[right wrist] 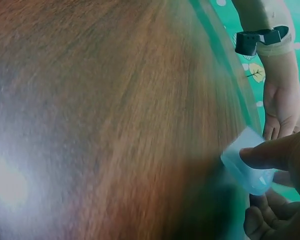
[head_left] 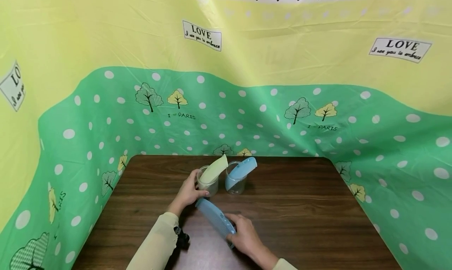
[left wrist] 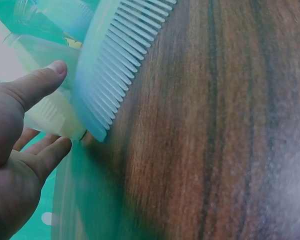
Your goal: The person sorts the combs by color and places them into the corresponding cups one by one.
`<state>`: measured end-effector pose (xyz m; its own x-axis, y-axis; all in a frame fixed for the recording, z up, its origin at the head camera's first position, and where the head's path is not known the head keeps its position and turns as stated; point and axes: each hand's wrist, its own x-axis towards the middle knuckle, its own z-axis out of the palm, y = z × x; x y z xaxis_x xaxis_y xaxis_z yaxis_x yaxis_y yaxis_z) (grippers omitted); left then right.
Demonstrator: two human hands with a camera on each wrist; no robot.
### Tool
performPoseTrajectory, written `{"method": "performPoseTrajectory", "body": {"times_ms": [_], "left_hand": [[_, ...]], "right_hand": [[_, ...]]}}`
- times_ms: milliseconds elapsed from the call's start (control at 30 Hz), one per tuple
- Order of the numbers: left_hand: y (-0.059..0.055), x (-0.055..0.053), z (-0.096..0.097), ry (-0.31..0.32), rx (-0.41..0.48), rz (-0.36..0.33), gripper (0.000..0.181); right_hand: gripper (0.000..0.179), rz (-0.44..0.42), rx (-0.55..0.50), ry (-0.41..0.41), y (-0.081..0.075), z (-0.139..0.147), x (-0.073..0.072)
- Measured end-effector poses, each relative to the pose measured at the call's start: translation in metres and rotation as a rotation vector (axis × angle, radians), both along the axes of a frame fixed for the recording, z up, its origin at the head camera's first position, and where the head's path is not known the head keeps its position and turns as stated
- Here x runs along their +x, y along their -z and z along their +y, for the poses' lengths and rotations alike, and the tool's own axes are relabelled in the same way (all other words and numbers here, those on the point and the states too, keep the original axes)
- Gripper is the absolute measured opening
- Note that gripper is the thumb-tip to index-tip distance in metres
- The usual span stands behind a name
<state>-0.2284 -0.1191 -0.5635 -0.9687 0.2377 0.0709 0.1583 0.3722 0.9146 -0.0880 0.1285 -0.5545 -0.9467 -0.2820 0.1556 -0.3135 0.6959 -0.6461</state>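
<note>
My left hand [head_left: 188,190] holds a clear plastic cup [head_left: 213,189] from its left side, thumb in front. A pale yellow-green comb [head_left: 216,169] leans out of this cup toward the right. Right beside it stands a second clear cup [head_left: 235,189] with a light blue comb [head_left: 243,168] tilted in it. In front of the cups my right hand [head_left: 245,234] grips a larger blue comb [head_left: 213,214] by its near end. That comb's far end is close to my left thumb; its teeth [left wrist: 125,62] show in the left wrist view.
Under everything is a dark wood-grain table [head_left: 300,215]. A green and yellow printed cloth [head_left: 261,117] hangs around its back and sides. A black strap device [head_left: 181,238] sits on the left wrist.
</note>
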Motion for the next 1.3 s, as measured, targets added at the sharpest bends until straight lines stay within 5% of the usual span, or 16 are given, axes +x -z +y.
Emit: {"method": "performPoseTrajectory", "body": {"times_ms": [267,767,1300], "left_hand": [[-0.002,0.001,0.001,0.001,-0.004,0.009,0.095],[-0.003,0.000,0.000,0.003,0.001,-0.005,0.096],[0.000,-0.001,0.001,-0.005,-0.010,0.001,0.095]], "right_hand": [[0.065,-0.038,0.031,0.008,-0.007,0.006,-0.002],[0.058,-0.027,-0.079,0.068,-0.024,0.021,-0.014],[0.040,-0.142,-0.319,0.047,-0.044,0.030,-0.020]]}}
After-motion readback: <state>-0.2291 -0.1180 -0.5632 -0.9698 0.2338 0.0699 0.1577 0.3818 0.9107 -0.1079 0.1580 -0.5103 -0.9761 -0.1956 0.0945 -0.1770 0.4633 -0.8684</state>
